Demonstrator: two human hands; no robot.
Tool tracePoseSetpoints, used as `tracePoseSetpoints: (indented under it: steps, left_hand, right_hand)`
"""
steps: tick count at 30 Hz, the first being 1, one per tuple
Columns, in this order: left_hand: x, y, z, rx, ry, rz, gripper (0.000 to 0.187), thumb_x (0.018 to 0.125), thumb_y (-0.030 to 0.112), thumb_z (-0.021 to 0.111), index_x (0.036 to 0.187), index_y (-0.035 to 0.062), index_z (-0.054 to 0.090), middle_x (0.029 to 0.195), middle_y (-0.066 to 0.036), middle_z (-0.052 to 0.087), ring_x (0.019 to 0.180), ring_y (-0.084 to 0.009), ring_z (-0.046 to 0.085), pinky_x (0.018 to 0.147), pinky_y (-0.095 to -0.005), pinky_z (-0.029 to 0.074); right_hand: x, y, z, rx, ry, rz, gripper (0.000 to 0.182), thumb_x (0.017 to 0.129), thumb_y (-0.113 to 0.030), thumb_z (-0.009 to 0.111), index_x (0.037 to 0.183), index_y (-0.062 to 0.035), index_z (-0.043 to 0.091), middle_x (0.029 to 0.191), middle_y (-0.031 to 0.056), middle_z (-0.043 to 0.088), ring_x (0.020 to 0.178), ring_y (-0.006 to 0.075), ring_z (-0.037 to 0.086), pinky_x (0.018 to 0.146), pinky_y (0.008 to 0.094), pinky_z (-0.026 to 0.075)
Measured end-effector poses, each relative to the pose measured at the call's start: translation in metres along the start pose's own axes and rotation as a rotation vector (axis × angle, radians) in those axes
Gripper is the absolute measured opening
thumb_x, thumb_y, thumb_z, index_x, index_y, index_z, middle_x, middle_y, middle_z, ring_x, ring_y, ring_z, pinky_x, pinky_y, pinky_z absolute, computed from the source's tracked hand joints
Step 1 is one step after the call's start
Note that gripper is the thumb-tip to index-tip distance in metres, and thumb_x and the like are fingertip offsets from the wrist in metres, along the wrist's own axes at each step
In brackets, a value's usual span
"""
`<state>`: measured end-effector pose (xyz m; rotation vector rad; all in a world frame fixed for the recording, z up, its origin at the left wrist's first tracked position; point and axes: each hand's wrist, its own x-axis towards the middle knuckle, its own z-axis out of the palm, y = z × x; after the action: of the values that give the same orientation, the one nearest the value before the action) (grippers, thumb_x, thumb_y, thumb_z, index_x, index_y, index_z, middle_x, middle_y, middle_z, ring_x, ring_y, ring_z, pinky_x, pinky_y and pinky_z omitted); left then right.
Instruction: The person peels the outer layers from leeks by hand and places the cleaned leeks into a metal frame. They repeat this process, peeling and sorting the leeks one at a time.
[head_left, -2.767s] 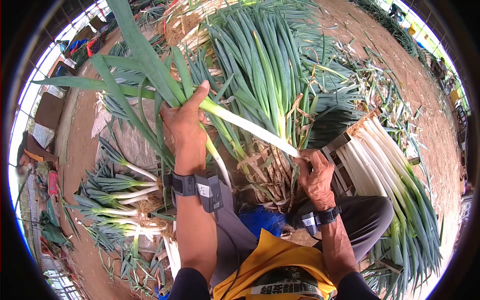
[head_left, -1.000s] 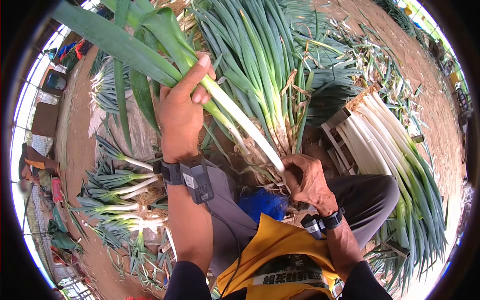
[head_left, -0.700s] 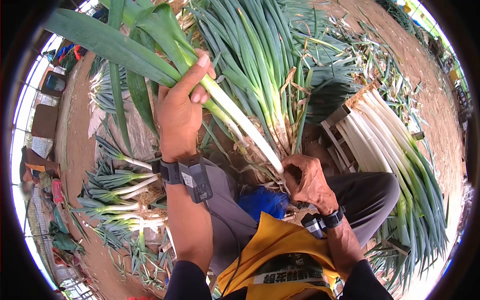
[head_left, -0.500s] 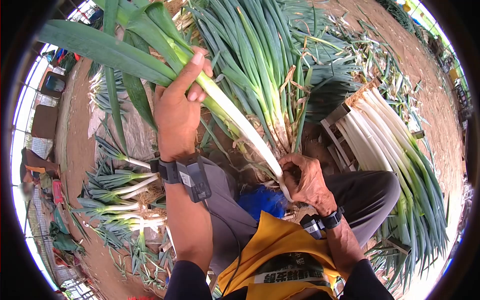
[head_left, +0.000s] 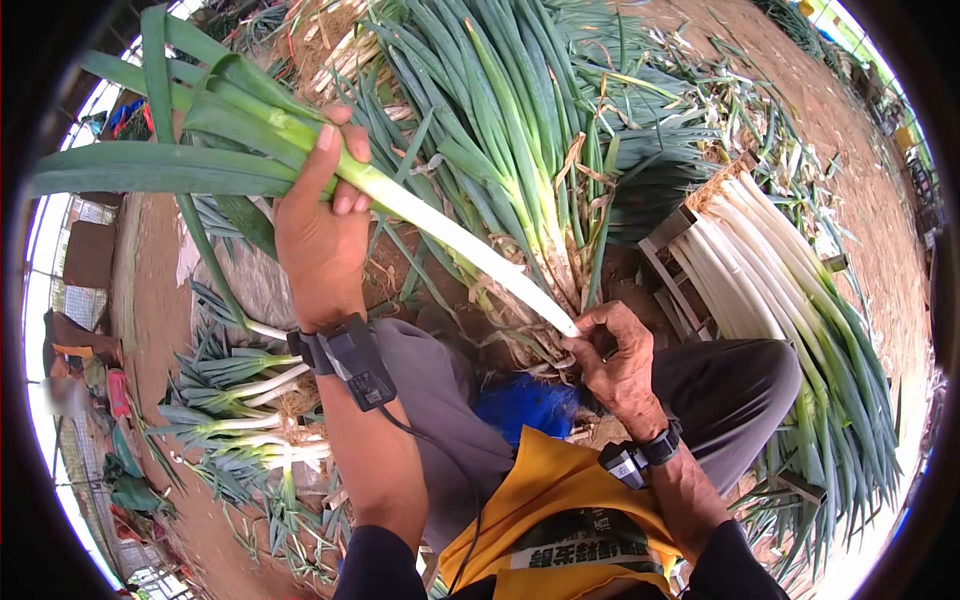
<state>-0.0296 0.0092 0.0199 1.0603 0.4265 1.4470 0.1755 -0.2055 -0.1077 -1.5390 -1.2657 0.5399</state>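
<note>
1 leek [head_left: 460, 237] slants across: the left hand [head_left: 325, 235] clamps its fingers round the pale-green neck, the right hand [head_left: 618, 365] pinches the white tip. Probably light, smooth, fairly stiff (the leaves [head_left: 165, 167] floppier); the shaft suits gripping.

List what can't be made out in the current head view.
All in the head view:
Right hand: exact fingertip contact at the root end of the held stalk is too small to judge.
Left hand: its palm is hidden by the back of the hand.
Blue item: lower part covered by the yellow garment.
Leafy pile: cut off by the top edge.
Left wrist unit: print too small.
</note>
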Motion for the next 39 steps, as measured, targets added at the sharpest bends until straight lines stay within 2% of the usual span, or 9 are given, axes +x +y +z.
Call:
tracePoseSetpoints:
  steps: [12, 15, 26, 31, 33, 35, 36, 37, 39]
  left_hand:
    - [0.000, -0.002, 0.003, -0.024, -0.013, -0.004, 0.025, 0.094, 0.009, 0.064, 0.116, -0.0031, 0.060, 0.087, -0.010, 0.060, 0.053, -0.0043, 0.039, 0.052, -0.0183, 0.035]
    - [0.006, -0.002, -0.012, -0.104, -0.114, -0.038, 0.028, 0.096, 0.005, 0.062, 0.121, -0.0031, 0.053, 0.100, -0.014, 0.061, 0.061, -0.0065, 0.046, 0.052, -0.0164, 0.040]
    - [0.004, -0.005, -0.015, -0.136, -0.111, -0.016, 0.029, 0.097, 0.005, 0.061, 0.122, -0.0072, 0.052, 0.091, -0.012, 0.056, 0.058, -0.0076, 0.043, 0.052, -0.0170, 0.041]
    - [-0.002, -0.003, -0.005, -0.050, -0.048, 0.006, 0.031, 0.097, 0.006, 0.061, 0.124, -0.0063, 0.053, 0.091, -0.009, 0.057, 0.062, -0.0062, 0.043, 0.055, -0.0180, 0.038]
    - [-0.002, -0.003, -0.011, -0.023, -0.049, -0.021, 0.033, 0.097, 0.007, 0.062, 0.126, -0.0056, 0.053, 0.092, -0.008, 0.057, 0.063, -0.0054, 0.042, 0.057, -0.0186, 0.036]
    - [0.001, -0.002, -0.012, 0.056, -0.037, -0.012, 0.035, 0.096, 0.009, 0.063, 0.127, -0.0058, 0.055, 0.091, -0.006, 0.058, 0.062, -0.0045, 0.039, 0.059, -0.0194, 0.033]
    - [0.001, 0.001, -0.009, 0.109, -0.012, -0.004, 0.036, 0.095, 0.010, 0.063, 0.127, -0.0062, 0.055, 0.090, -0.005, 0.059, 0.061, -0.0043, 0.038, 0.059, -0.0198, 0.033]
    - [0.001, 0.001, -0.009, 0.162, 0.011, 0.008, 0.038, 0.095, 0.012, 0.063, 0.127, -0.0066, 0.055, 0.090, -0.005, 0.059, 0.060, -0.0042, 0.037, 0.059, -0.0201, 0.032]
    - [0.002, 0.002, -0.015, 0.180, -0.029, 0.009, 0.038, 0.095, 0.010, 0.063, 0.127, -0.0069, 0.056, 0.091, -0.005, 0.060, 0.062, -0.0046, 0.038, 0.059, -0.0203, 0.032]
  right_hand:
    - [0.008, -0.005, -0.004, -0.082, 0.104, -0.076, 0.025, 0.075, 0.003, 0.079, 0.091, -0.0027, 0.061, 0.079, 0.0074, 0.061, 0.071, 0.0164, 0.061, 0.069, 0.0288, 0.050]
    - [0.004, 0.010, -0.008, -0.002, 0.050, -0.002, 0.026, 0.074, 0.002, 0.080, 0.091, -0.0028, 0.061, 0.081, 0.0073, 0.062, 0.072, 0.0166, 0.061, 0.070, 0.0291, 0.050]
    - [0.004, 0.018, -0.007, -0.049, 0.083, -0.066, 0.018, 0.077, 0.000, 0.078, 0.082, -0.0029, 0.061, 0.074, 0.0083, 0.060, 0.067, 0.0188, 0.060, 0.065, 0.0305, 0.049]
    - [0.007, 0.023, -0.010, -0.078, 0.111, -0.096, 0.016, 0.077, 0.000, 0.077, 0.079, -0.0029, 0.061, 0.074, 0.0099, 0.061, 0.068, 0.0229, 0.062, 0.065, 0.0329, 0.049]
    - [0.007, 0.034, -0.010, -0.165, 0.104, -0.092, 0.015, 0.074, 0.001, 0.076, 0.080, -0.0020, 0.062, 0.076, 0.0129, 0.063, 0.071, 0.0299, 0.064, 0.066, 0.0352, 0.050]
    - [0.001, 0.060, -0.013, -0.433, -0.072, 0.064, 0.008, 0.077, -0.002, 0.072, 0.082, -0.0033, 0.065, 0.081, 0.0147, 0.066, 0.074, 0.0340, 0.065, 0.067, 0.0374, 0.051]
    - [-0.012, 0.094, -0.006, -0.509, -0.135, 0.146, 0.010, 0.077, -0.011, 0.070, 0.086, -0.0060, 0.069, 0.087, 0.0160, 0.069, 0.079, 0.0354, 0.067, 0.070, 0.0395, 0.054]
    - [-0.024, 0.126, 0.003, -0.772, -0.387, 0.351, 0.018, 0.075, -0.020, 0.071, 0.086, -0.0061, 0.071, 0.088, 0.0170, 0.071, 0.082, 0.0369, 0.069, 0.075, 0.0409, 0.056]
    - [-0.038, 0.136, 0.018, -0.874, -0.901, 0.461, 0.031, 0.071, -0.023, 0.074, 0.096, -0.0040, 0.071, 0.096, 0.0185, 0.071, 0.091, 0.0379, 0.069, 0.082, 0.0435, 0.055]
